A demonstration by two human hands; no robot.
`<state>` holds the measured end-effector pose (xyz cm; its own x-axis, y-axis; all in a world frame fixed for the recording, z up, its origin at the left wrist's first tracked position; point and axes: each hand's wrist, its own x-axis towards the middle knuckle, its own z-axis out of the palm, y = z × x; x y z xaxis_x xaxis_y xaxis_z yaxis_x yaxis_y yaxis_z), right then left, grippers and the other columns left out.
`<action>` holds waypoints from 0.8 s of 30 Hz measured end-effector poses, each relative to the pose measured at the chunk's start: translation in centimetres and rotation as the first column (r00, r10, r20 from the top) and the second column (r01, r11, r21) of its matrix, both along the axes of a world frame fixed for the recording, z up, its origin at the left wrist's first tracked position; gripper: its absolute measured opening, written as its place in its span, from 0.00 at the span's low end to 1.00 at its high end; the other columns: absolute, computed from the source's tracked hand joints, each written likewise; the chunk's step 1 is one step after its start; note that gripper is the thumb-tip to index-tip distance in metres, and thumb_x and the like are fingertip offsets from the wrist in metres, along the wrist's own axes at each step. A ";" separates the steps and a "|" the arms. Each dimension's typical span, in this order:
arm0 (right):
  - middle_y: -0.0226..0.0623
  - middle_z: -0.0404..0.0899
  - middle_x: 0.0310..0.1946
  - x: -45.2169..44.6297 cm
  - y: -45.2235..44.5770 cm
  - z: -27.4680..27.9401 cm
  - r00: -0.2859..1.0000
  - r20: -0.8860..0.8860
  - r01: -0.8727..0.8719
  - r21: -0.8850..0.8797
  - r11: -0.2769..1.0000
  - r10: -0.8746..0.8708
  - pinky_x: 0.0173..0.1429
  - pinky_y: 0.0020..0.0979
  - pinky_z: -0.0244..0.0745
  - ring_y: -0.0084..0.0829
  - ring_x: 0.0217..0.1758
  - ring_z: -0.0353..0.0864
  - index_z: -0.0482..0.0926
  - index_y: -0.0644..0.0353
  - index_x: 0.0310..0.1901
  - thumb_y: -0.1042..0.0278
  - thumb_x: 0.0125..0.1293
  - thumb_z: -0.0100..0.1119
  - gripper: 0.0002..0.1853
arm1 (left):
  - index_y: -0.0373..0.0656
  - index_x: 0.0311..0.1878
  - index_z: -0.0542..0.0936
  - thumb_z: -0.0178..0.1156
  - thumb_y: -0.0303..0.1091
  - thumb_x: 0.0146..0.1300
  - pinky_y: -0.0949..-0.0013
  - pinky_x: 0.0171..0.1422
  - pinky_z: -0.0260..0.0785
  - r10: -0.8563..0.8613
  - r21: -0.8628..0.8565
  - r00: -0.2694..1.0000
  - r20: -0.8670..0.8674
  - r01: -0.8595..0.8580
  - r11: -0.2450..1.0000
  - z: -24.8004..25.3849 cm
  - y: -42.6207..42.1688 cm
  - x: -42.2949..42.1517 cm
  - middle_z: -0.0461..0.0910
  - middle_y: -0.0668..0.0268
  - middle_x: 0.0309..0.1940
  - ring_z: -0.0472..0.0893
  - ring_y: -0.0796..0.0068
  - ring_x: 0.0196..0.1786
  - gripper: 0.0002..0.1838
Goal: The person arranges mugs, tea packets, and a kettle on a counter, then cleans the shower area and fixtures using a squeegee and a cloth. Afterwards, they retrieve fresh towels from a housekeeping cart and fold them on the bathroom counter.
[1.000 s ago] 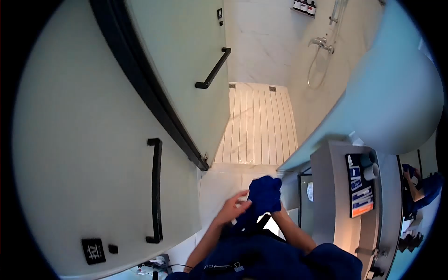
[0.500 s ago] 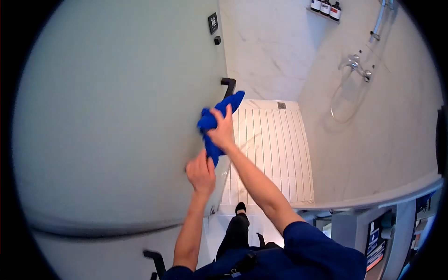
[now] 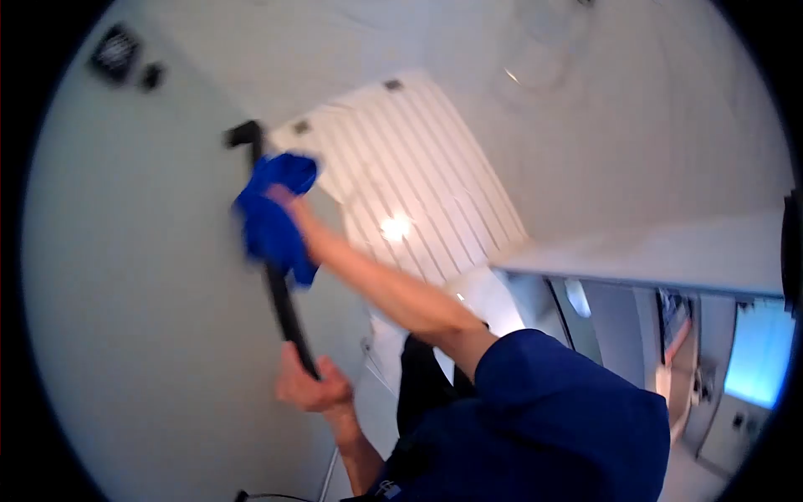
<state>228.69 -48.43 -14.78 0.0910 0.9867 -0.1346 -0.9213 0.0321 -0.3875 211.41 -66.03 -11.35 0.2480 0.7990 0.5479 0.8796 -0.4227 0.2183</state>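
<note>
A blue cloth (image 3: 274,222) is wrapped around the upper part of the black door handle (image 3: 284,311). My right hand (image 3: 293,209) presses and grips the cloth there, its fingers partly buried in the folds and blurred. Lower down, my left hand (image 3: 314,381) is closed around the bottom end of the handle. The handle is fixed to a frosted glass door (image 3: 159,276), and its top end shows above the cloth.
Beyond the door lies a slatted white shower floor (image 3: 401,159) with two small drains. A pale wall (image 3: 636,125) stands on the right. Grey shelving (image 3: 619,326) is at the lower right. A black sign (image 3: 115,54) is on the door.
The view has turned and come closer to the door. The cloth, earlier bunched between both hands, now wraps the handle. My left hand has left the cloth and taken hold of the handle's lower end.
</note>
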 end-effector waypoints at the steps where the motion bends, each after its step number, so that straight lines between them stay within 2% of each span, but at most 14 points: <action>1: 0.25 0.76 0.33 -2.4 -2.9 -2.1 0.960 0.264 0.107 -0.061 0.992 -0.087 0.38 0.27 0.70 0.21 0.33 0.71 0.74 0.50 0.41 0.49 0.63 0.58 0.14 | 0.38 0.60 0.69 0.51 0.50 0.63 0.54 0.61 0.58 -0.022 -0.067 0.992 0.124 0.031 0.997 0.8 -0.9 0.2 0.70 0.53 0.57 0.70 0.54 0.55 0.29; 2: 0.35 0.76 0.38 -3.8 -5.9 -4.5 0.833 0.542 0.002 -0.206 0.979 0.112 0.49 0.36 0.70 0.32 0.43 0.72 0.72 0.60 0.50 0.52 0.61 0.60 0.23 | 0.37 0.62 0.66 0.50 0.51 0.64 0.52 0.65 0.56 -0.029 -0.125 0.971 0.238 0.060 0.990 0.9 -1.4 1.1 0.66 0.52 0.60 0.68 0.52 0.59 0.31; 4: 0.43 0.72 0.53 -4.4 -15.4 -2.7 0.886 0.464 0.039 -0.127 0.991 0.024 0.62 0.34 0.62 0.33 0.57 0.67 0.66 0.62 0.60 0.61 0.54 0.62 0.32 | 0.36 0.65 0.61 0.49 0.50 0.65 0.51 0.69 0.51 -0.038 -0.248 0.817 0.575 0.219 0.944 -0.7 -5.8 3.1 0.60 0.52 0.65 0.62 0.52 0.64 0.33; 6: 0.46 0.70 0.57 -3.5 -24.0 -4.3 0.762 0.543 -0.345 -0.122 0.931 0.354 0.66 0.37 0.59 0.39 0.62 0.66 0.63 0.59 0.62 0.61 0.48 0.67 0.39 | 0.34 0.68 0.56 0.52 0.49 0.65 0.51 0.73 0.47 0.192 -0.355 0.604 0.774 0.162 0.921 -3.9 -10.9 5.0 0.56 0.53 0.68 0.59 0.54 0.68 0.36; 8: 0.51 0.58 0.64 -3.8 -31.4 -9.0 0.511 0.805 -0.442 -0.057 0.895 0.303 0.71 0.37 0.49 0.44 0.70 0.55 0.55 0.68 0.66 0.58 0.49 0.68 0.46 | 0.34 0.66 0.59 0.55 0.50 0.63 0.51 0.71 0.53 0.697 -0.686 0.197 0.689 0.485 0.542 -8.1 -14.1 2.8 0.60 0.53 0.65 0.63 0.55 0.66 0.36; 9: 0.52 0.57 0.64 -0.3 -34.2 -9.1 0.400 0.684 -0.574 -0.332 0.748 0.610 0.73 0.37 0.46 0.42 0.70 0.53 0.53 0.72 0.66 0.58 0.47 0.68 0.49 | 0.35 0.65 0.62 0.57 0.47 0.61 0.53 0.68 0.57 0.838 -0.765 0.192 0.511 0.546 0.342 -11.0 -15.2 2.9 0.65 0.54 0.61 0.68 0.57 0.62 0.34; 11: 0.43 0.64 0.61 3.5 -39.6 -16.7 0.889 0.174 -0.393 -0.188 0.900 0.424 0.63 0.33 0.63 0.31 0.61 0.65 0.59 0.62 0.66 0.66 0.49 0.65 0.41 | 0.36 0.61 0.67 0.59 0.40 0.60 0.57 0.63 0.65 0.917 -0.830 0.302 0.263 0.556 0.055 -13.9 -17.6 4.9 0.73 0.56 0.53 0.74 0.59 0.55 0.29; 13: 0.31 0.78 0.35 8.0 -45.4 -22.5 0.855 0.409 0.035 -0.659 0.751 0.320 0.33 0.24 0.72 0.22 0.35 0.75 0.73 0.59 0.53 0.74 0.54 0.57 0.21 | 0.37 0.56 0.71 0.61 0.30 0.57 0.62 0.57 0.69 0.867 -0.833 0.451 0.211 0.548 -0.082 -17.7 -20.6 7.1 0.77 0.59 0.47 0.77 0.63 0.50 0.23; 14: 0.29 0.77 0.27 8.5 -51.4 -33.3 0.657 0.632 0.317 -0.726 0.611 0.411 0.36 0.25 0.72 0.23 0.32 0.75 0.76 0.59 0.46 0.74 0.59 0.53 0.12 | 0.37 0.56 0.71 0.61 0.30 0.57 0.63 0.57 0.69 0.835 -0.846 0.500 0.231 0.527 -0.082 -20.0 -22.4 6.9 0.77 0.59 0.47 0.77 0.64 0.49 0.23; 16: 0.36 0.78 0.31 17.6 -58.8 -44.0 0.146 0.865 0.822 -0.376 0.428 0.479 0.42 0.31 0.73 0.28 0.36 0.77 0.77 0.61 0.41 0.64 0.68 0.47 0.11 | 0.37 0.55 0.72 0.61 0.30 0.57 0.64 0.57 0.68 0.766 -0.881 0.593 0.249 0.466 -0.074 -23.4 -25.0 6.9 0.77 0.60 0.47 0.77 0.65 0.49 0.22; 17: 0.40 0.79 0.36 22.9 -56.2 -38.3 0.092 0.543 0.887 -0.426 0.180 0.835 0.46 0.36 0.73 0.35 0.38 0.77 0.76 0.62 0.45 0.60 0.70 0.43 0.16 | 0.37 0.56 0.72 0.61 0.29 0.58 0.66 0.57 0.68 0.750 -0.887 0.602 0.272 0.460 -0.048 -24.0 -26.0 7.3 0.77 0.60 0.47 0.77 0.67 0.48 0.21; 19: 0.45 0.78 0.39 31.8 -59.6 -43.8 -0.610 0.169 0.761 0.397 0.513 0.774 0.40 0.41 0.76 0.42 0.40 0.79 0.75 0.59 0.44 0.59 0.66 0.48 0.13 | 0.36 0.57 0.72 0.61 0.33 0.58 0.65 0.57 0.67 0.760 -0.913 0.607 0.232 0.405 -0.045 -25.2 -28.1 7.3 0.77 0.61 0.47 0.76 0.66 0.49 0.24; 20: 0.45 0.78 0.39 36.4 -60.2 -43.3 -0.605 0.143 0.747 0.443 0.496 0.783 0.39 0.40 0.76 0.42 0.40 0.79 0.75 0.59 0.45 0.60 0.66 0.48 0.13 | 0.36 0.57 0.71 0.62 0.35 0.57 0.65 0.58 0.66 0.764 -0.925 0.608 0.217 0.378 -0.038 -25.8 -29.0 7.1 0.77 0.61 0.47 0.76 0.66 0.49 0.25; 24: 0.45 0.78 0.40 44.5 -60.5 -42.1 -0.107 0.335 0.959 -0.212 0.186 0.936 0.38 0.39 0.76 0.41 0.40 0.79 0.74 0.59 0.46 0.62 0.66 0.48 0.13 | 0.34 0.56 0.72 0.63 0.32 0.56 0.66 0.58 0.66 0.775 -0.933 0.611 0.163 0.350 -0.080 -27.9 -30.9 6.2 0.77 0.60 0.48 0.76 0.67 0.49 0.24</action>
<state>273.15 -108.95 -56.89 0.9720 0.2281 -0.0555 0.2305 -0.9723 0.0401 217.60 -96.95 -39.21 0.0423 0.4716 -0.8808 0.2340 0.8524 0.4677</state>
